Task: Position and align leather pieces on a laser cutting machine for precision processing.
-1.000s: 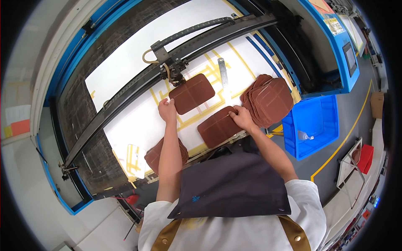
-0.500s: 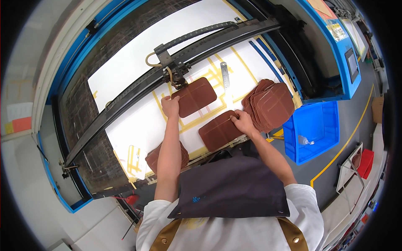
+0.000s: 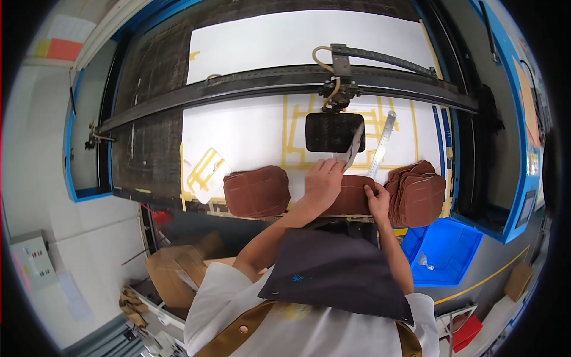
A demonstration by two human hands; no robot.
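Brown panel (image 3: 350, 197), one: at the near edge of my white surface (image 3: 238, 137), between two brown stacks (image 3: 257, 190), right end grasped by my right fingers (image 3: 371, 191). Thin grey piece (image 3: 355, 143), one: slanting upward, pinched in my left fingers (image 3: 336, 165). Black gantry (image 3: 262, 89) across; blue crate (image 3: 453, 253), right, on grey floor (image 3: 496, 253). Forearms slant inward.

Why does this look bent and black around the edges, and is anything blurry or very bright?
Head view: the wide fisheye lens bows the dark beam and leaves a black rim; the white sheet looks very bright; the thin piece in the left hand seems slightly smeared, perhaps by motion.
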